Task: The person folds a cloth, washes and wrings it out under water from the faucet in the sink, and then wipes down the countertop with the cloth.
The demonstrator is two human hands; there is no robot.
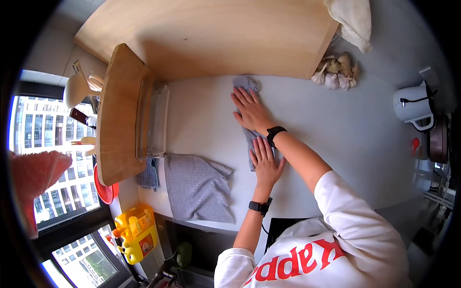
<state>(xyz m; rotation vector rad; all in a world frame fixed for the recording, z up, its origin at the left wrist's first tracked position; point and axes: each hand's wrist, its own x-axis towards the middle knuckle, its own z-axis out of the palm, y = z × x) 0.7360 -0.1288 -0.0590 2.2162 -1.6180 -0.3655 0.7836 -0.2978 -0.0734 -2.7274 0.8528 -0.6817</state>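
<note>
My right hand (252, 113) lies palm down with its fingers stretched out on a grey cloth (246, 82) on the white countertop (307, 115). Closer to me, my left hand (265, 163) presses flat on the lower part of the same cloth, fingers extended. The cloth is a narrow, bunched strip, partly hidden under both hands. To the left, a second, larger grey cloth (199, 189) is spread over the counter's front edge.
A wooden panel (206, 38) borders the counter's far side, with garlic (331, 80) and ginger (345, 60) by its right end. A wooden board (122, 115) stands at left. A white kettle (413, 105) is far right; yellow bottles (137, 235) stand beside the sink (206, 240).
</note>
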